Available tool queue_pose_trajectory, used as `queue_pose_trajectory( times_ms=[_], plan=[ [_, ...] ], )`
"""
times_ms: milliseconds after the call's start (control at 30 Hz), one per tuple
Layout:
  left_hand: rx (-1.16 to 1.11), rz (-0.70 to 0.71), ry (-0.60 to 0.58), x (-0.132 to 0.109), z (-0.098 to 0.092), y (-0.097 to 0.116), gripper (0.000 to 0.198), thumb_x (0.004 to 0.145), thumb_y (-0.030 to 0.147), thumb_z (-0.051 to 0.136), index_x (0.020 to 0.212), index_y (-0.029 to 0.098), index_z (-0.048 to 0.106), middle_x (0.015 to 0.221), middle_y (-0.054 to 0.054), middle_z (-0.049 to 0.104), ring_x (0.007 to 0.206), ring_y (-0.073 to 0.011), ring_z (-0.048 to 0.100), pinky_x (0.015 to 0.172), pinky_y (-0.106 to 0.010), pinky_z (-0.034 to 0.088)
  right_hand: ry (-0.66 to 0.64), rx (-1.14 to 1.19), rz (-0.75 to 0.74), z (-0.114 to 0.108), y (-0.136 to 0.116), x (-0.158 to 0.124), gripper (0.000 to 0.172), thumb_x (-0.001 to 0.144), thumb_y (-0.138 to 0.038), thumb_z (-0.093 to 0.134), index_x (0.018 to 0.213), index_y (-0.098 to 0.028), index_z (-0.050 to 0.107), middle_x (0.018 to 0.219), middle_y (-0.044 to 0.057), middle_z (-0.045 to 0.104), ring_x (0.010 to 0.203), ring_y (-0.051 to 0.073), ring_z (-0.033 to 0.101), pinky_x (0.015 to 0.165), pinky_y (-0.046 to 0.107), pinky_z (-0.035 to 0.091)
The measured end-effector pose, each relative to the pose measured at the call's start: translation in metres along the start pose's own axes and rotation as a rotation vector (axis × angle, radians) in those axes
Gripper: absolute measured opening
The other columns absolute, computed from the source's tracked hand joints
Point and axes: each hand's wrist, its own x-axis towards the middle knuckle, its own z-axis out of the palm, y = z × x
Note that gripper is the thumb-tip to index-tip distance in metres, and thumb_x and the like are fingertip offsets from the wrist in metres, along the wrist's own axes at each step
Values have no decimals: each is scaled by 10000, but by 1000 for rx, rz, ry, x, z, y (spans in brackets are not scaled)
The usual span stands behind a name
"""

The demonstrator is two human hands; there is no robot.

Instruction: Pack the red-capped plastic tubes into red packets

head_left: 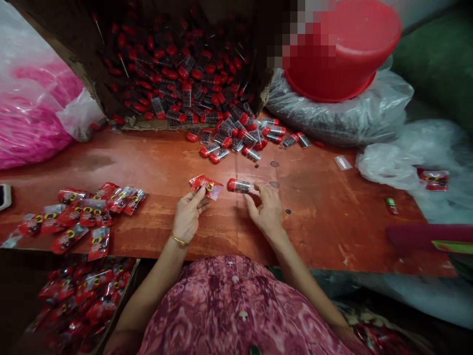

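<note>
My left hand [187, 215] pinches a small red printed pouch [204, 184] above the table, its clear end toward the right. Just across from it, my right hand [266, 207] has its thumb and fingers on the clear end of a small red-capped tube [238, 185] with dark contents. The tube lies sideways, its red cap pointing at the pouch, and the two are a small gap apart. Similar tubes [221, 140] are heaped farther back on the table. To the left lies a loose group of red pouches [79, 211].
A large open carton [88, 84] of red-capped tubes stands at the back. Behind on the right, a red tub [343, 54] rests on a filled plastic bag [325, 123]. Pink-filled bags [37, 118] sit at left. Below the table's left edge, a box holds more red pouches [84, 296].
</note>
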Motion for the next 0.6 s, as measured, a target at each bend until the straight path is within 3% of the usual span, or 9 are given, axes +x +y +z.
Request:
queue_pose_trajectory(
  times_ms=[100, 233, 333, 467, 600],
  plan=[
    [-16, -4, 5, -1, 1, 1, 297, 540, 328, 800, 720, 153, 640, 675, -3, 693, 598, -103, 627, 616, -217, 457, -90, -115, 5, 5, -12, 8, 552, 784, -441, 540, 1227, -117, 489, 1164, 191, 582, 1018, 332, 517, 878, 476, 392],
    [-19, -7, 34, -5, -4, 5, 276, 552, 312, 797, 702, 149, 632, 650, 3, 688, 585, -97, 625, 621, -212, 472, -250, -162, -99, 7, -8, 17, 585, 768, -257, 499, 1326, -116, 389, 1336, 171, 478, 1186, 337, 416, 947, 486, 330],
    [-23, -6, 42, -6, -7, 7, 268, 556, 297, 797, 705, 150, 630, 660, 4, 691, 595, -97, 628, 628, -210, 476, -328, -134, -207, 3, 5, 25, 611, 741, -145, 456, 1347, -151, 371, 1344, 123, 485, 1225, 299, 387, 977, 459, 299],
    [-27, -12, 11, -5, -5, 6, 238, 581, 285, 784, 704, 152, 630, 670, 1, 693, 596, -95, 625, 632, -209, 468, -409, -143, -315, -1, 15, 39, 393, 826, -163, 431, 1207, -192, 525, 1247, 96, 569, 1085, 273, 487, 901, 427, 324],
    [-40, -25, -27, -5, -2, 4, 258, 572, 303, 791, 716, 151, 639, 683, -7, 702, 606, -100, 632, 630, -208, 466, -381, -158, -341, 5, 15, 43, 249, 856, -257, 494, 1073, -181, 590, 1134, 113, 630, 1004, 269, 524, 876, 417, 334]
  ],
)
